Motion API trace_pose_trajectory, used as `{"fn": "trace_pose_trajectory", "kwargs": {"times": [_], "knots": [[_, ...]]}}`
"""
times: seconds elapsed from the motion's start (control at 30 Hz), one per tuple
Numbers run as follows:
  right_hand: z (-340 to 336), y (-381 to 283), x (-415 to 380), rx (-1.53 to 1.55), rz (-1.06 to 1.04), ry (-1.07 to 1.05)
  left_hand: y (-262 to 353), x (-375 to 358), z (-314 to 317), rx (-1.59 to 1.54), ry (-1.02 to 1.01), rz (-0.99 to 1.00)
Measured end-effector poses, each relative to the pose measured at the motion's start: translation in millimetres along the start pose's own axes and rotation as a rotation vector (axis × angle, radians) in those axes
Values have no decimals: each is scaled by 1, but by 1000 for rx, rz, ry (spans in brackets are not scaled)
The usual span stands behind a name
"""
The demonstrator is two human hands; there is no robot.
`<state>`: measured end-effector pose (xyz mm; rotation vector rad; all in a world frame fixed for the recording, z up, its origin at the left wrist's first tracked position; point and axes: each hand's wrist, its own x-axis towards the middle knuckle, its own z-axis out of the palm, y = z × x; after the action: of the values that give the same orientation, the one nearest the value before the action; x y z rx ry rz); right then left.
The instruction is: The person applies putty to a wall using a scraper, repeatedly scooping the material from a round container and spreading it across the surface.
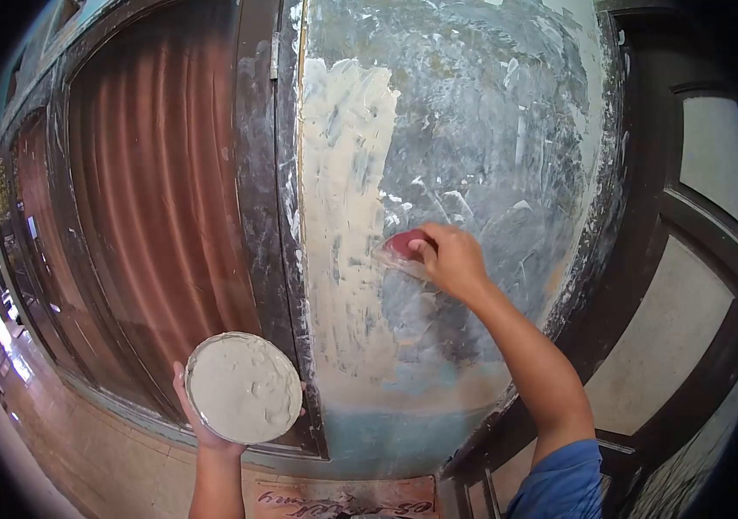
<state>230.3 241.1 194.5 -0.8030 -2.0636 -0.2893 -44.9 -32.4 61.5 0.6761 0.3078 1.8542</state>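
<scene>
Right hand [454,259]: fingers closed around a red-handled scraper [401,250], pressing it to the wall [473,130].
Scraper: long axis near level, blade pointing left, at the edge of the pale filler strip [343,225].
Left hand [205,424]: cupped under a round bowl of filler [243,387], held low beside the dark door frame [256,173].

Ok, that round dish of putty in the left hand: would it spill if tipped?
Probably not quickly: the putty looks thick and holds ridges. The dish seems shallow and full, so likely heavy for its size. The left hand supports it from beneath.
</scene>
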Motion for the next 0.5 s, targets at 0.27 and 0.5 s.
{"fn": "trace_pose_trajectory", "kwargs": {"times": [0.27,0.5], "knots": [[24,5,-37,-24,-182,-288,-5,-3,-9,-48,-5,-51],[-25,0,13,10,72,-139,-12,2,15,-123,50,-73]]}}
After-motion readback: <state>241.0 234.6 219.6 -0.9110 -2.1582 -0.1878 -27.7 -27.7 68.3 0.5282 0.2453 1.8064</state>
